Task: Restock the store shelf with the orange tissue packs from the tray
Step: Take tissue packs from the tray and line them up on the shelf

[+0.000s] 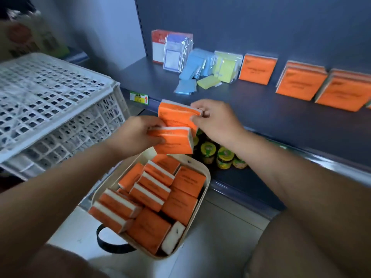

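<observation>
Head view, item one: two orange tissue packs are hanging in the air above the tray, just in front of the shelf's front edge. The upper pack [176,115] is being pinched at its right end by the right hand [216,121], fingers curled over the top and thumb beneath. The lower pack [172,142] is being gripped at its left end by the left hand [138,133], fingers wrapping its edge. The two packs are overlapping, seemingly touching.

Item two: the tray [206,177], pale with rounded corners, is sitting below the hands and holding a loose heap of orange packs [156,197], some lying flat and some on edge. A black handle [112,245] is curving out at its near left.

Item three: the shelf [261,115], dark blue, is carrying three stacks of orange packs leaning against its back panel: one stack [257,69], a second [301,81] and a third [345,93] further right. Yellow packs [226,67], blue packs [192,65] and a red-and-white box [158,47] are standing to their left. A price tag [139,97] is sticking to the shelf's front edge.

Item four: jars [224,157] with yellow-green lids are standing on the lower shelf. A white lattice crate [50,101] is resting at the left, and pale floor tiles [220,237] are showing beneath the tray.
</observation>
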`<action>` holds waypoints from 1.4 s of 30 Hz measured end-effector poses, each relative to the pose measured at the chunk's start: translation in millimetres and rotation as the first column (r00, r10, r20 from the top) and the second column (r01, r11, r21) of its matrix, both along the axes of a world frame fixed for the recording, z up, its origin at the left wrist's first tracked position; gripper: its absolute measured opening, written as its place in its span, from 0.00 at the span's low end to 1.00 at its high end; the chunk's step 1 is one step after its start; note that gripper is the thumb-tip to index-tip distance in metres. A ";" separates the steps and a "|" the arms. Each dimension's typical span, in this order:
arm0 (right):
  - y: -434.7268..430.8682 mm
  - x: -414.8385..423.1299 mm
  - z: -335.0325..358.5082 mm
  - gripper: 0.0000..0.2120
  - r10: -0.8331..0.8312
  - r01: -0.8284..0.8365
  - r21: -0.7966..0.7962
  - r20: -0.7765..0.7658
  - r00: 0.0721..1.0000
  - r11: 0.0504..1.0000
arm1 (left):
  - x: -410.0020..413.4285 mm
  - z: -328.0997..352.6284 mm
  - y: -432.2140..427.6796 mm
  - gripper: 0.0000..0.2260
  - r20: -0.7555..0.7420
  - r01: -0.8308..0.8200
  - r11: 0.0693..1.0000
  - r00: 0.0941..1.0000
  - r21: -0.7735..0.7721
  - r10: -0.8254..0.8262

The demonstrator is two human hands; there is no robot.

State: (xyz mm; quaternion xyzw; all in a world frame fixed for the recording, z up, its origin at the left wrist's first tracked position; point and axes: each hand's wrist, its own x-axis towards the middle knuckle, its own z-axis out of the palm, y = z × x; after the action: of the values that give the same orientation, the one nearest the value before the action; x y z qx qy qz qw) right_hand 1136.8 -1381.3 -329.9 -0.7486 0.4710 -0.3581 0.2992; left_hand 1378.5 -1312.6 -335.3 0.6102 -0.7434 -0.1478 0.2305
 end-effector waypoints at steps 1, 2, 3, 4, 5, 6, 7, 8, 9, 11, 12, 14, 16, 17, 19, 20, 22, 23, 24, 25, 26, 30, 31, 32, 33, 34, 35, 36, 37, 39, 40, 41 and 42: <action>2.7 -4.4 6.3 0.13 0.000 0.000 0.010 0.026 1.000 1.000 | -3.7 8.2 5.4 0.15 -0.024 -0.010 1.000 1.000 -0.022 0.009; 5.4 -8.7 11.8 0.13 -0.007 0.006 0.016 0.042 0.999 1.000 | -8.4 16.4 11.3 0.16 -0.045 -0.017 0.999 0.999 -0.040 0.015; 8.4 -13.5 17.7 0.13 -0.017 0.016 0.021 0.054 0.998 1.000 | -13.5 23.7 16.9 0.16 -0.067 -0.026 0.998 0.998 -0.053 0.023; 12.0 -18.4 24.5 0.12 -0.027 0.025 0.029 0.071 0.997 0.999 | -18.6 29.6 22.2 0.16 -0.092 -0.040 0.997 0.995 -0.060 0.034; 15.9 -24.1 31.5 0.11 -0.035 0.031 0.038 0.090 0.995 0.999 | -23.2 34.1 26.6 0.15 -0.127 -0.051 0.996 0.991 -0.067 0.042; 20.2 -30.4 39.2 0.10 -0.037 0.033 0.038 0.110 0.993 0.999 | -28.3 38.2 30.1 0.16 -0.166 -0.058 0.996 0.985 -0.074 0.045; 23.3 -37.7 45.8 0.10 -0.044 0.040 0.031 0.126 0.991 0.999 | -33.4 42.5 31.9 0.16 -0.200 -0.066 0.995 0.979 -0.079 0.049; 26.8 -45.1 52.9 0.10 -0.058 0.055 0.027 0.136 0.989 0.998 | -39.0 48.0 32.8 0.16 -0.228 -0.076 0.994 0.972 -0.080 0.056; 29.3 -52.8 59.0 0.10 -0.080 0.077 0.027 0.147 0.986 0.997 | -43.5 52.6 30.7 0.15 -0.247 -0.085 0.993 0.967 -0.077 0.064; 28.3 -68.7 67.5 0.10 -0.144 0.140 0.039 0.183 0.972 0.989 | -54.3 64.3 21.9 0.14 -0.248 -0.072 0.994 0.968 -0.079 0.051; 25.6 -76.2 70.7 0.10 -0.184 0.178 0.050 0.207 0.961 0.983 | -60.3 70.3 15.6 0.15 -0.235 -0.058 0.995 0.971 -0.086 0.036; 17.3 -90.0 76.2 0.10 -0.259 0.251 0.063 0.262 0.930 0.966 | -72.4 80.5 -1.4 0.14 -0.190 -0.023 0.993 0.982 -0.120 0.000; 6.8 -102.1 79.0 0.09 -0.326 0.320 0.074 0.324 0.888 0.945 | -84.3 87.6 -22.3 0.13 -0.152 -0.004 0.992 0.988 -0.129 -0.016; 0.1 -107.3 78.8 0.09 -0.353 0.346 0.086 0.356 0.865 0.934 | -89.4 89.7 -34.6 0.12 -0.148 -0.001 0.992 0.989 -0.126 -0.017; -12.9 -116.7 78.3 0.09 -0.404 0.388 0.126 0.423 0.811 0.913 | -101.7 92.5 -59.3 0.12 -0.154 0.008 0.994 0.988 -0.112 -0.025; -20.6 -120.0 78.4 0.09 -0.434 0.410 0.159 0.469 0.769 0.898 | -107.4 92.8 -72.2 0.11 -0.156 0.011 0.995 0.987 -0.102 -0.027; -37.7 -125.2 79.7 0.07 -0.494 0.436 0.249 0.582 0.646 0.865 | -117.8 91.5 -98.1 0.09 -0.163 0.019 0.996 0.986 -0.082 -0.033; -47.0 -128.1 80.4 0.05 -0.525 0.443 0.301 0.625 0.577 0.845 | -122.6 90.7 -110.7 0.09 -0.157 0.028 0.997 0.987 -0.079 -0.040; -56.5 -130.8 81.4 0.05 -0.552 0.453 0.337 0.654 0.518 0.825 | -126.7 89.0 -123.9 0.08 -0.143 0.038 0.996 0.988 -0.078 -0.049; -64.9 -133.8 82.6 0.05 -0.571 0.465 0.361 0.669 0.476 0.809 | -131.2 87.6 -136.1 0.08 -0.130 0.052 0.996 0.990 -0.078 -0.062; -73.2 -136.8 83.6 0.05 -0.583 0.469 0.378 0.682 0.442 0.798 | -135.7 85.6 -148.2 0.08 -0.115 0.061 0.995 0.991 -0.081 -0.070; -101.2 -151.0 86.8 0.08 -0.626 0.444 0.473 0.713 0.314 0.761 | -156.4 74.8 -192.3 0.10 -0.074 0.061 0.996 0.995 -0.060 -0.065; -106.4 -153.5 87.9 0.08 -0.644 0.446 0.499 0.714 0.274 0.743 | -163.0 72.3 -201.4 0.11 -0.066 0.064 0.996 0.996 -0.054 -0.068; -111.5 -155.5 87.9 0.07 -0.656 0.442 0.521 0.715 0.242 0.730 | -169.0 69.6 -211.0 0.11 -0.060 0.065 0.997 0.996 -0.049 -0.068; -114.8 -156.7 88.7 0.06 -0.668 0.438 0.541 0.713 0.213 0.718 | -174.9 67.5 -220.4 0.11 -0.064 0.062 0.997 0.996 -0.048 -0.065; -116.8 -157.1 89.6 0.06 -0.679 0.432 0.558 0.706 0.201 0.709 | -180.7 65.6 -229.2 0.12 -0.076 0.054 0.998 0.995 -0.045 -0.057; -117.7 -157.2 90.1 0.07 -0.689 0.426 0.571 0.697 0.201 0.702 | -186.6 64.9 -236.5 0.13 -0.085 0.048 0.998 0.995 -0.042 -0.052; -119.0 -157.4 90.5 0.07 -0.689 0.421 0.572 0.694 0.209 0.704 | -192.3 64.7 -243.8 0.13 -0.089 0.048 0.998 0.995 -0.039 -0.051; -119.8 -158.1 91.0 0.08 -0.679 0.422 0.558 0.698 0.226 0.714 | -197.7 64.3 -251.0 0.14 -0.085 0.054 0.998 0.995 -0.041 -0.058; -123.2 -160.0 90.8 0.07 -0.652 0.437 0.513 0.709 0.269 0.738 | -207.6 64.0 -264.0 0.15 -0.065 0.062 0.997 0.996 -0.048 -0.065; -126.4 -160.3 89.7 0.06 -0.641 0.445 0.493 0.711 0.289 0.748 | -212.6 63.9 -269.1 0.14 -0.062 0.060 0.997 0.996 -0.048 -0.063; -129.6 -160.5 88.4 0.06 -0.635 0.454 0.478 0.711 0.303 0.752 | -216.9 63.4 -274.9 0.14 -0.065 0.057 0.997 0.996 -0.047 -0.060; -133.7 -160.3 86.0 0.07 -0.638 0.466 0.471 0.702 0.316 0.749 | -221.0 62.4 -280.5 0.14 -0.068 0.057 0.997 0.996 -0.050 -0.060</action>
State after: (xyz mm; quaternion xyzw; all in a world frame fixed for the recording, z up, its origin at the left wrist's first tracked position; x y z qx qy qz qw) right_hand 976.4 -1515.0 -243.9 -0.2454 0.5265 -0.7033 0.4097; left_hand 1157.5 -1593.2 -273.0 0.5769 -0.7559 -0.1579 0.2664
